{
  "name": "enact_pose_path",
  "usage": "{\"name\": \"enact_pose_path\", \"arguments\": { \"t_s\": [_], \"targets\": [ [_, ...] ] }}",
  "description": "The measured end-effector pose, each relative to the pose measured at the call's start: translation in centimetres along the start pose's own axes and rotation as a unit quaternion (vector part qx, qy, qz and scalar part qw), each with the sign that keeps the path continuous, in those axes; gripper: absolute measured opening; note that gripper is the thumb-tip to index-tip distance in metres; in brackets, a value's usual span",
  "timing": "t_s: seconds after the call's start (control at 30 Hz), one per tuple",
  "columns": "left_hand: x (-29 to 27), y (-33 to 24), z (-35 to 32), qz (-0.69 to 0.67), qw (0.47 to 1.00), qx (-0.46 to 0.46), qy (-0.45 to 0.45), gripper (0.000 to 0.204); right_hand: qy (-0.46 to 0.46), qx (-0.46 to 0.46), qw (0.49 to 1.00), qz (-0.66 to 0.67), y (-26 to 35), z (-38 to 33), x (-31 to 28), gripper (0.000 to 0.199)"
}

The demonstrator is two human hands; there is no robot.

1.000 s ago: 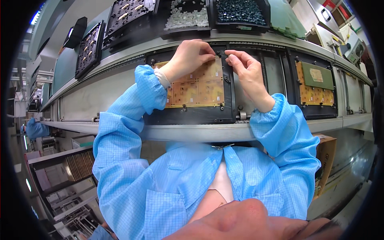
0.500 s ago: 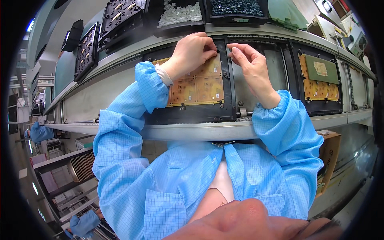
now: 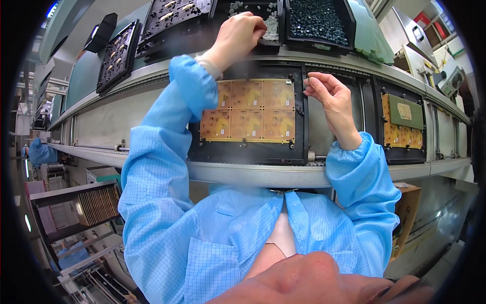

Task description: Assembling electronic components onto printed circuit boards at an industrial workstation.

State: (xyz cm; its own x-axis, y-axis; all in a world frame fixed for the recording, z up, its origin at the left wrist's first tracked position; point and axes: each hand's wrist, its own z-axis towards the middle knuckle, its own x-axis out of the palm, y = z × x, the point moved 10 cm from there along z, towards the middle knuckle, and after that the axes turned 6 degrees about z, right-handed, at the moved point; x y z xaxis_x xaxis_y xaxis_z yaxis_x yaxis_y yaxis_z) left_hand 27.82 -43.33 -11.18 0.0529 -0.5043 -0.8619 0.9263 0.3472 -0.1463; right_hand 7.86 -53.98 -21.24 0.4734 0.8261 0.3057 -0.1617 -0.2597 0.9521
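Observation:
My left hand (image 3: 237,39) reaches over the bin of small white parts (image 3: 271,26), its fingers curled together at the parts. What it pinches, if anything, is hidden. My right hand (image 3: 331,104) hovers beside the right edge of the black carrier frame (image 3: 299,121), thumb and forefinger pressed together around something too small to make out. A yellow-brown circuit board panel (image 3: 248,109), divided into several sections, lies in that frame. One small white part (image 3: 289,81) sits at its far right corner.
A bin of dark blue-black parts (image 3: 319,23) stands right of the white ones. Black trays (image 3: 174,17) are at the far left. On the conveyor rail (image 3: 253,174), a second carrier to the right holds a board under a green block (image 3: 406,110). A cardboard box (image 3: 407,218) stands below.
My left hand has gone from the board's far right corner up to the white parts bin, uncovering the corner. My right hand stays near the frame's edge, fingers drawn closer together. The view has shifted.

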Motion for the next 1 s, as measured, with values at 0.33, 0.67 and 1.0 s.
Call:
{"name": "enact_pose_path", "arguments": {
  "t_s": [0.33,0.67,1.0],
  "targets": [
    [4.9,0.0,2.4,-0.021,0.980,-0.029,0.194,0.017,0.043,0.094,0.992,0.079,-0.8,-0.9,-1.9,0.026],
    [4.1,-1.5,3.4,-0.055,0.982,-0.006,0.182,0.015,0.092,-0.075,0.940,-0.319,4.6,-0.5,-0.2,0.015],
    [-0.4,-3.5,2.5,-0.086,0.991,0.095,-0.028,0.014,0.175,-0.173,0.831,-0.499,6.8,-0.5,2.8,0.011]
  ]
}}
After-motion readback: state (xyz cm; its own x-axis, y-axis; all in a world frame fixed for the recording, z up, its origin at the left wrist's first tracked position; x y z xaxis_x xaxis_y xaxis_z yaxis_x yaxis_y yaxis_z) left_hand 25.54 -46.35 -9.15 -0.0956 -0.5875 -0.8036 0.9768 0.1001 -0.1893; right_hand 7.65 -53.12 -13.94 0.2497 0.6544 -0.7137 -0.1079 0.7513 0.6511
